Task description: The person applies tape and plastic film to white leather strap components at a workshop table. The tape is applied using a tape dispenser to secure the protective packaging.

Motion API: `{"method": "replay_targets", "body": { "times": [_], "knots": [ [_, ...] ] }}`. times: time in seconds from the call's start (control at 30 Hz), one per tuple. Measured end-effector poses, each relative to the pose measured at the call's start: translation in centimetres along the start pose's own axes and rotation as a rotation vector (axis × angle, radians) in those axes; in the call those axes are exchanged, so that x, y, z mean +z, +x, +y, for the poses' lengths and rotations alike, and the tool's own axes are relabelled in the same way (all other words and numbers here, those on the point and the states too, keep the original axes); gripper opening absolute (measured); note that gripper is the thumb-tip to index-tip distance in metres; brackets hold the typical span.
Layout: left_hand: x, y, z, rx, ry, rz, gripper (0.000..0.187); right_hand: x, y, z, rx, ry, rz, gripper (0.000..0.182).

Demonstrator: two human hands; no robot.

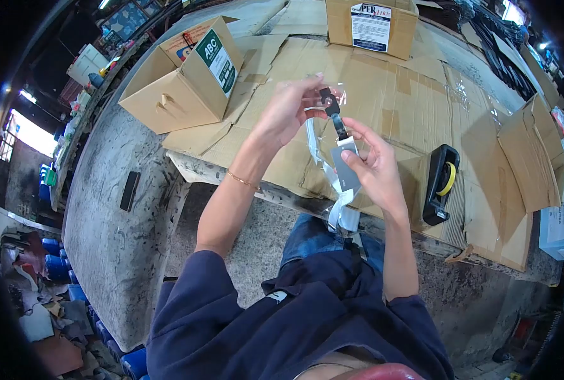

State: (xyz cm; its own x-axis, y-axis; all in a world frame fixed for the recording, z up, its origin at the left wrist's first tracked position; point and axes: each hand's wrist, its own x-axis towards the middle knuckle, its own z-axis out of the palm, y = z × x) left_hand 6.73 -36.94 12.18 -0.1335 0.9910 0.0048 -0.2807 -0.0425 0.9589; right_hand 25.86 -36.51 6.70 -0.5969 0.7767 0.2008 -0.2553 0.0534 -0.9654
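My left hand (291,107) is raised over the cardboard-covered table (383,95) and pinches the top of a clear plastic bag (314,136) by a small black part (327,96). My right hand (374,168) grips a grey flat tag (344,168) with a black strap (339,126) at its upper end. The tag sits against the clear bag, whose loose end hangs down toward my lap. Both hands are close together, the left one higher.
A black tape dispenser (440,183) with yellow tape stands right of my right hand. An open ABC carton (187,79) lies at the left, another labelled box (371,25) at the back, folded cardboard (529,158) at the right. Blue containers (54,266) sit on the floor.
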Motion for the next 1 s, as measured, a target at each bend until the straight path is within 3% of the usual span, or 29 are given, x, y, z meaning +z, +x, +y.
{"method": "replay_targets", "body": {
  "times": [0.1,0.37,0.6,0.9,1.0],
  "knots": [
    [-0.3,-0.2,0.2,-0.029,-0.062,-0.003,0.023,0.2,-0.1,-0.3,0.019,0.017,0.020,0.050],
    [-0.9,-0.5,-0.5,0.148,0.274,-0.061,0.025,0.2,-0.1,-0.1,0.026,-0.011,0.088,0.041],
    [-0.8,-1.1,-1.3,-0.007,0.210,-0.120,0.027,0.3,0.1,0.3,-0.093,-0.003,0.144,0.037],
    [-0.7,-1.7,-1.9,0.133,0.074,-0.006,0.025,0.0,-0.1,0.5,-0.071,0.053,0.211,0.031],
    [-0.4,-1.9,-1.1,0.173,0.114,0.158,0.025,-0.1,-0.5,0.5,-0.081,0.055,0.176,0.031]
  ]
}}
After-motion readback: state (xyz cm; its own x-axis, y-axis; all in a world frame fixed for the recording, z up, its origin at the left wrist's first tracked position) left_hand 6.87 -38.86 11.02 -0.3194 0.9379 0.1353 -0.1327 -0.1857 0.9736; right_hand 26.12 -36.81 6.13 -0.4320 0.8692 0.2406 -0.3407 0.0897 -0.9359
